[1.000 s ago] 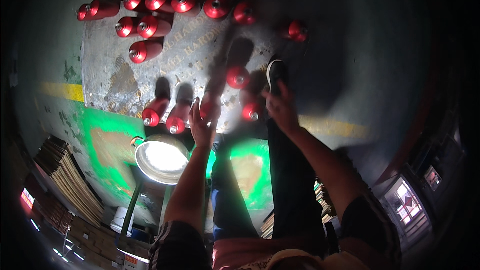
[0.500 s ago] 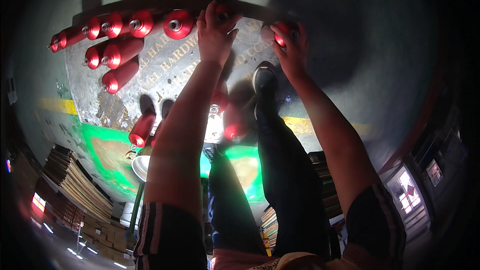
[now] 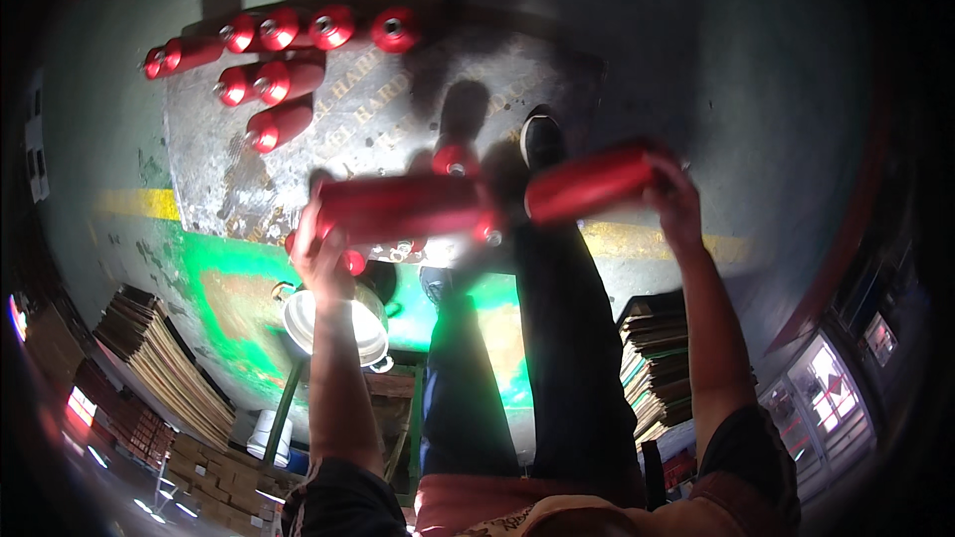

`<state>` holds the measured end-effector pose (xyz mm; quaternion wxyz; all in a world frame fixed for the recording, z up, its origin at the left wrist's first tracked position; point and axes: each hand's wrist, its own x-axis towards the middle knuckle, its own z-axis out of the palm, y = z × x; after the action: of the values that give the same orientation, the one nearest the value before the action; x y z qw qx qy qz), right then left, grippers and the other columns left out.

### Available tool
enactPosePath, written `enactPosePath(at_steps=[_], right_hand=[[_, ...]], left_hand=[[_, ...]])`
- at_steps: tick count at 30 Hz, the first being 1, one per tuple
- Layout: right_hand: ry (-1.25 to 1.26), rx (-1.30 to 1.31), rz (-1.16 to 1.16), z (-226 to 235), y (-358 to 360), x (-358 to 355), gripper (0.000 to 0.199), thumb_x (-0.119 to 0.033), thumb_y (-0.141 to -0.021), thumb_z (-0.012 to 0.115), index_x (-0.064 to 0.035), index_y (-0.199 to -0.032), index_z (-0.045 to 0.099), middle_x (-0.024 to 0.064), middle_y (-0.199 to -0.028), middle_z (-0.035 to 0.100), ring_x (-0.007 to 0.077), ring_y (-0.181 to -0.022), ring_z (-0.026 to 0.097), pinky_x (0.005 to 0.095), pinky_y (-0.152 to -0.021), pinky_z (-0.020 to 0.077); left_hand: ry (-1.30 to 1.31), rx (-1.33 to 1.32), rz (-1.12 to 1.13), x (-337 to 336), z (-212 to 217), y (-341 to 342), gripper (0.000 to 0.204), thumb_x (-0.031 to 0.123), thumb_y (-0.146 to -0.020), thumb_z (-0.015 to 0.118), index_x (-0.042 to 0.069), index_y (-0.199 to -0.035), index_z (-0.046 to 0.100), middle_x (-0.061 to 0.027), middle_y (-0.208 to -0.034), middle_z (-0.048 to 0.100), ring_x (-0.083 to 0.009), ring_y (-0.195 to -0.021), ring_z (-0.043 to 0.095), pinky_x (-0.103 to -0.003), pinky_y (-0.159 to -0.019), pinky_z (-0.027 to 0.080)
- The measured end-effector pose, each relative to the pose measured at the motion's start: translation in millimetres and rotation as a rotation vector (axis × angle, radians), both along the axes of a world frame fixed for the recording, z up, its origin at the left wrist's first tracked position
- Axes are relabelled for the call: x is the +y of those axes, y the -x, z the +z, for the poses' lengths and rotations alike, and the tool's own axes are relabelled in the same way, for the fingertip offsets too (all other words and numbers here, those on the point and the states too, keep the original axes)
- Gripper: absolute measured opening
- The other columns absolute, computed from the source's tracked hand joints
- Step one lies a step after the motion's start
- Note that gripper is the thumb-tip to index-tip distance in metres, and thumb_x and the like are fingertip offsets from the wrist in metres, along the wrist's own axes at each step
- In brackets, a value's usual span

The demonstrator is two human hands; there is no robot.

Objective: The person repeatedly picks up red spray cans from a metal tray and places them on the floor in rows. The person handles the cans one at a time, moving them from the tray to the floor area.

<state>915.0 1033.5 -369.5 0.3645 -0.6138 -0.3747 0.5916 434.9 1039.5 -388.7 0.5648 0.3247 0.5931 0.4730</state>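
My left hand (image 3: 320,254) is closed around one end of a red metal cylinder (image 3: 403,209), held sideways above the near part of the grey printed board (image 3: 224,174). Off to the right, my right hand (image 3: 676,207) grips the end of a second red cylinder (image 3: 592,184), tilted slightly and lifted over my leg. Both are slightly smeared by motion. Behind the left cylinder, another red cylinder (image 3: 455,159) stands on the board, partly hidden. Several more, with short pale necks, line its far left side, such as one red cylinder (image 3: 395,30).
A white lamp-like metal bowl (image 3: 373,333) sits below my left hand, beside a green post (image 3: 286,413). Stacks of flat sheets stand at left (image 3: 164,358) and right (image 3: 657,368). My shoe (image 3: 542,139) rests at the board's right side. A yellow line (image 3: 139,203) crosses the floor.
Both hands have drawn back from the board's far edge toward me, lifting a red cylinder each. The cylinders now lie sideways in the air, and the view has shifted slightly.
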Motion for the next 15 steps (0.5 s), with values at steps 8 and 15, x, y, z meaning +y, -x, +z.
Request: enactPosePath(at_steps=[8,15], right_hand=[[0.541,0.627,0.351,12,253,-138,0.049,-0.024,-0.088,0.063,-0.0053,-0.132,0.055,0.0091,-0.125,0.06,0.0206,-0.118,0.055,0.0391,-0.101,0.0443],[1.15,1.074,0.589,-17,447,-253,0.042,-0.032,-0.096,0.053,-0.0185,-0.136,0.051,0.0087,-0.13,0.058,0.0216,-0.114,0.059,0.0397,-0.094,0.0513]], left_hand=[[0.185,-0.83,0.559,-272,42,135,0.052,0.028,-0.096,0.051,-0.004,-0.138,0.048,-0.0165,-0.133,0.055,-0.0264,-0.115,0.058,-0.038,-0.101,0.045],[0.179,-1.167,0.675,-412,-3,218,0.053,0.031,-0.097,0.051,-0.002,-0.138,0.048,-0.0167,-0.133,0.056,-0.0272,-0.115,0.058,-0.039,-0.101,0.046]])
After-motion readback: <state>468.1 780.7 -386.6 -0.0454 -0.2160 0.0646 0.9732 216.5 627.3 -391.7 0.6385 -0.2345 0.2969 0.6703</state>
